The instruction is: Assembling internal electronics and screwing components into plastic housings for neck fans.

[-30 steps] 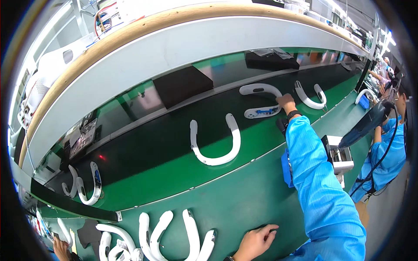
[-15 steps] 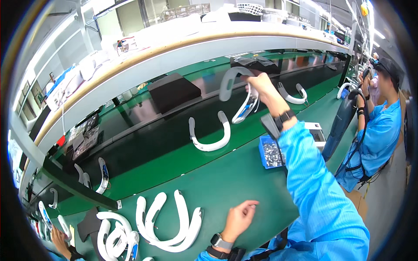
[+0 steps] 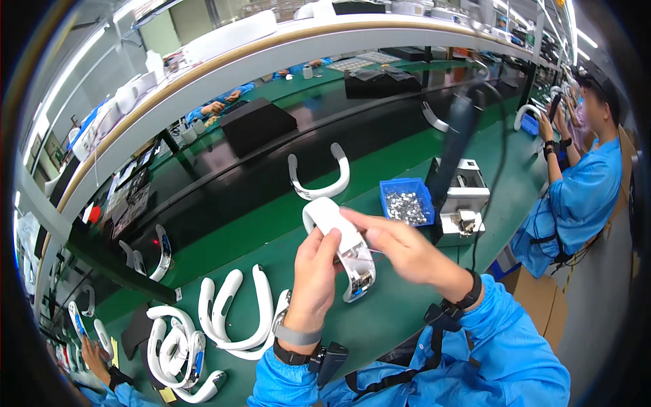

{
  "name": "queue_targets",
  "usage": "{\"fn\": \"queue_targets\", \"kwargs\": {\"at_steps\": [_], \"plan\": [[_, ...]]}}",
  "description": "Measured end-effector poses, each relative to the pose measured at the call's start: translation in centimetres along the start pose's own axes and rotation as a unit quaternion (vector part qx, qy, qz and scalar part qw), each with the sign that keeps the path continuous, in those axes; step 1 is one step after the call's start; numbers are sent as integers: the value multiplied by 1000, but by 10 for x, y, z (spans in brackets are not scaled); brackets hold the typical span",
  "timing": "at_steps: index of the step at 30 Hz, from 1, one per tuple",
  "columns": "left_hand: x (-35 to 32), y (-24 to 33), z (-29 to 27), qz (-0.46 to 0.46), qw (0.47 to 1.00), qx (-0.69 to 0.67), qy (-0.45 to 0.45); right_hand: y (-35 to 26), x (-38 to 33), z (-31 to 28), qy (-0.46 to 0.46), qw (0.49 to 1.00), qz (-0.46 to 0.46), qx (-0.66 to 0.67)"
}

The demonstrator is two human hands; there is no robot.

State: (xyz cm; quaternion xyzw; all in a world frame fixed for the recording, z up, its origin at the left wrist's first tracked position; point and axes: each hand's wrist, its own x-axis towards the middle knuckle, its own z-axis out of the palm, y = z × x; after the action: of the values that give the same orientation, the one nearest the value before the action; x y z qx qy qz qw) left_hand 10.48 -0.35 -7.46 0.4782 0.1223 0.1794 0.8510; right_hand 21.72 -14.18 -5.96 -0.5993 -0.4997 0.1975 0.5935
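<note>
A white U-shaped neckband device is held up over the green bench in front of me. Its lower end lacks a cover, so electronic parts and a bit of blue show. My left hand grips it from the left, thumb on the white shell. From the right, my right hand has its fingers on the shell just above the exposed end; thin wires show beside it. Several similar white neckbands lie on the bench left of my hands, and another neckband sits beyond them.
A blue bin of small metal parts stands right of centre, beside a metal fixture. A dark screwdriver-like tool hangs above it on a cable. Co-workers are at the right and far left. A shelf edge spans behind.
My right hand has brought the neckband back from above the dark belt to the near bench. My left hand has risen from the bench and now grips it too.
</note>
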Motion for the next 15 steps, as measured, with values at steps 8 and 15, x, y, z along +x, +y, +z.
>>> {"fn": "queue_targets", "kwargs": {"at_steps": [8,15], "plan": [[-7,-10,16,-26,997,53,-40,114,-11,-91,99,835,44,-539],[0,-17,15,-54,997,38,-45,164,-1,-103,36,770,119,-626]]}}
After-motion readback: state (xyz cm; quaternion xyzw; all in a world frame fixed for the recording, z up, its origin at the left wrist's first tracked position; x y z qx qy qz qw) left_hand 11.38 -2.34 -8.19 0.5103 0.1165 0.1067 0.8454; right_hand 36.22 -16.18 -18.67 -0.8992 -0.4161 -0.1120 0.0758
